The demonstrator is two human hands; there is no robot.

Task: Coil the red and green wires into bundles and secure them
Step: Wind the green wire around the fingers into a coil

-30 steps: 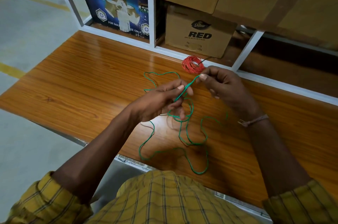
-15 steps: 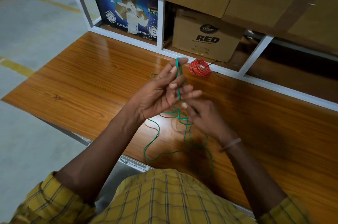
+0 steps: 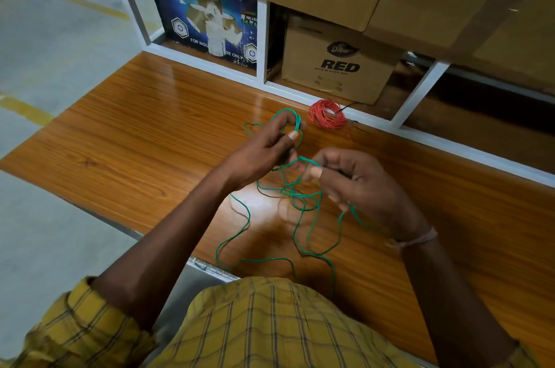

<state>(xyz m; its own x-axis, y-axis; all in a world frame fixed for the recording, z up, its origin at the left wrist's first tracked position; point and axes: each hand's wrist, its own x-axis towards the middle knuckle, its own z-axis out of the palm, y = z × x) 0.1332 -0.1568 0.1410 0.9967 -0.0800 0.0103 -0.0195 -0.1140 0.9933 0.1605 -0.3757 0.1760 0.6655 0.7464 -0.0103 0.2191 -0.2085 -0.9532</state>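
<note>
Head view: we look down on a wooden table [image 3: 126, 139] with both our hands over its middle.
Left hand [image 3: 264, 148]: closed on the green wire [image 3: 248, 219]; we pinch a few turns between thumb and fingers, and a small loop stands out past the fingertips toward the far side.
Right hand [image 3: 360, 184]: closed on the same wire, thumb against forefinger just right of the left hand; a further strand leaves under the palm toward the wrist.
Between the hands: a short run of green wire spans the gap, rising slightly from left to right.
Green wire, loose part: it lies on the table below and near of the hands in open, crossing loops; the tangle's long axis runs near to far, from the small loop at the left fingertips down to the table's near edge beside our yellow checked shirt [image 3: 270, 325].
Red wire [image 3: 327, 114]: a flat round coil, lying on the table far and right of the left hand, apart from it, close to the white shelf frame [image 3: 210, 66]. We cannot tell whether it is tied.
Behind the coil: a brown box [image 3: 339, 61] marked RED stands in the shelf; left of it a blue box [image 3: 207, 16] of adhesive tape.
</note>
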